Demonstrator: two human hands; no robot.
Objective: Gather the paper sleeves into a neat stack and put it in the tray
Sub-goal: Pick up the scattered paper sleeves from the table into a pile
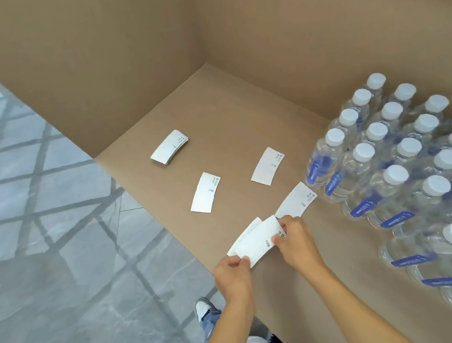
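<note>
Both my hands hold a small bundle of white paper sleeves (257,242) just above the cardboard floor near its front edge. My left hand (231,273) pinches the bundle's lower left end. My right hand (294,239) grips its right end. One more sleeve (297,200) lies flat just beyond my right hand. Two single sleeves rest farther in, one (205,192) to the left and one (267,166) to the right. A small stack of sleeves (169,147) sits at the far left of the floor.
The sleeves lie inside a large open cardboard box (237,103) with tall walls behind and to the right. Several rows of capped water bottles (413,170) fill its right side. Grey tiled floor (34,233) and my shoe (203,309) show at left.
</note>
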